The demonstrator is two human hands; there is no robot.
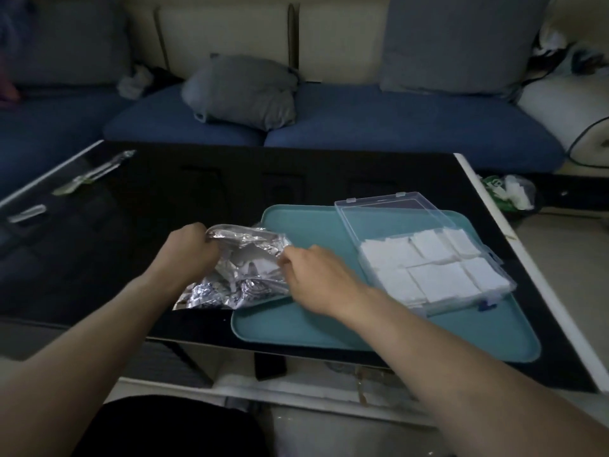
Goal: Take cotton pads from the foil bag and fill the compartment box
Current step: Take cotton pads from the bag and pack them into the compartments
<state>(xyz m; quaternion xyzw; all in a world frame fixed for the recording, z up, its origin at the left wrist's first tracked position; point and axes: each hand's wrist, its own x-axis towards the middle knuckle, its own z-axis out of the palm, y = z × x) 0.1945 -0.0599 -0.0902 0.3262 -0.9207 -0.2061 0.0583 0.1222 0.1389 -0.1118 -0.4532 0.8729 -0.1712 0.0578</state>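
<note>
From the head camera, the left hand [189,245] grips the rim of the foil bag [237,275] at nine o'clock of the tray [296,328]. The right hand [316,275] curls into the bag's mouth; whether it holds cotton pads [260,267] I cannot tell. The box [435,268] at three o'clock looks nearly full. Next: lift pads across into it.

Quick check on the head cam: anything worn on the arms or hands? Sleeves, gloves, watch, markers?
Nothing worn that shows. The left hand and right hand are bare, no gloves, and no rings can be made out in the dim light. Both forearms are uncovered up to the frame edge, so no sleeve cuffs show. No watch, bands, markers or cables on either wrist.
</note>
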